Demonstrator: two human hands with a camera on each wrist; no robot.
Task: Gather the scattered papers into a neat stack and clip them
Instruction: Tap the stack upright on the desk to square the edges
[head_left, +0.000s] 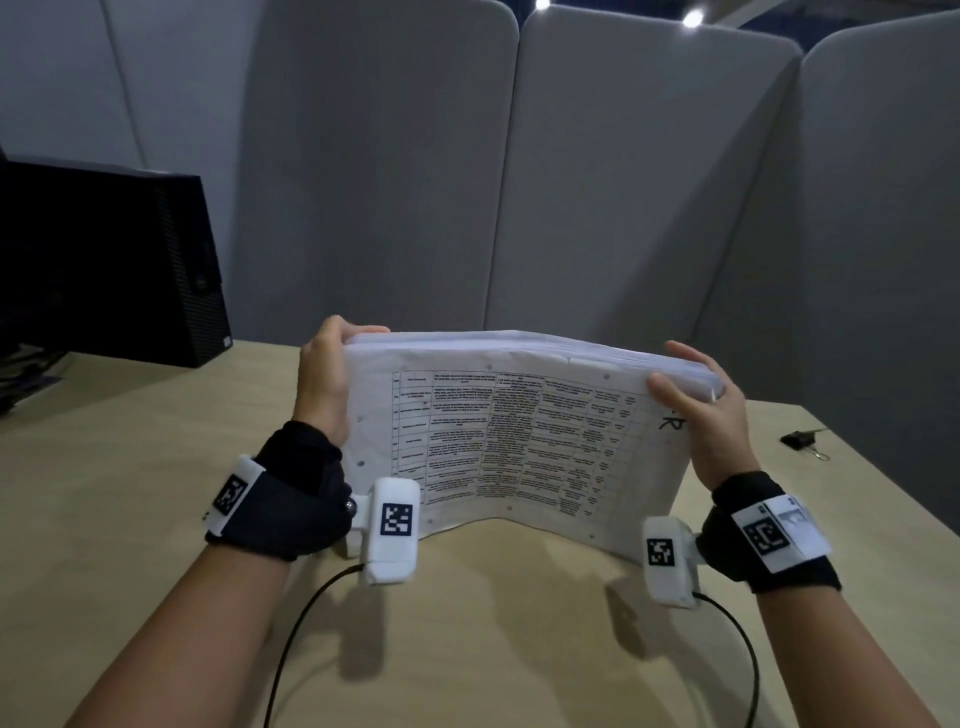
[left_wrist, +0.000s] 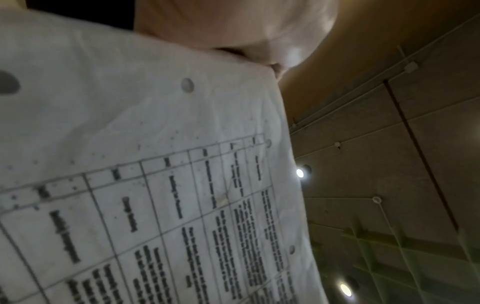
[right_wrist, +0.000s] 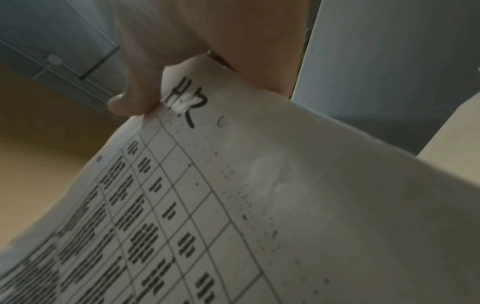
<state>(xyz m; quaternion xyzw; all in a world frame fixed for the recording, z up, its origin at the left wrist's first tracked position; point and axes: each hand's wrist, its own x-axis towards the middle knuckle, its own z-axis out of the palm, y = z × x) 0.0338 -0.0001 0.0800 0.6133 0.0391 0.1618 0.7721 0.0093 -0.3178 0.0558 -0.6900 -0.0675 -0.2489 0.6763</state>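
Two hands hold one thick stack of papers upright on the counter. On one side, the left hand has its grip curled over the stack's top corner. On the other side, the right hand pinches the far corner, thumb in front. Most fingers are hidden behind the stack. One binder clip lies well apart, beside the right hand. One black computer tower stands far left, cut off.

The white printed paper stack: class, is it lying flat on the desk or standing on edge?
Standing on edge: the white printed paper stack rests its bottom edge on the wooden desk, gripped at both sides.
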